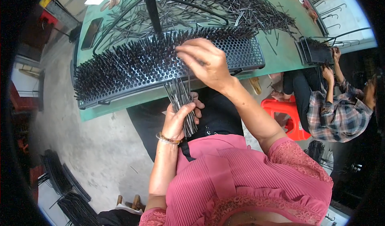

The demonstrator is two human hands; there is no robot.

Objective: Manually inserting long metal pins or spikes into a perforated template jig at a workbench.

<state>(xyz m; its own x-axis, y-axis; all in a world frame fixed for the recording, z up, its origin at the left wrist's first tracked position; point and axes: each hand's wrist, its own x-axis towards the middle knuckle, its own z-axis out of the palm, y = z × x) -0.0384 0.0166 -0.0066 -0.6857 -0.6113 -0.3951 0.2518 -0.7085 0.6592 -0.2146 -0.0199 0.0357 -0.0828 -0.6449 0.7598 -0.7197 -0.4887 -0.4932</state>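
My left hand [176, 119] is wrapped round a bundle of thin dark rods [179, 93], held just below the front edge of a perforated tray [244, 54]. The rods fan slightly apart at their upper ends. Many short black rods [120, 67] stand upright in the tray's holes, dense on the left and along the back. The front right holes show bare. Over the middle of the tray is my right hand [206, 61], its thumb and fingers pinched together among the rod tips. What lies between those fingertips is too small to make out.
A large heap of loose rods [240, 7] covers the far part of the green table [276, 49]. A black metal frame [151, 11] rises behind the tray. At right, a co-worker in a plaid shirt [335, 115] handles another tray [317, 51], near a red stool [294, 113].
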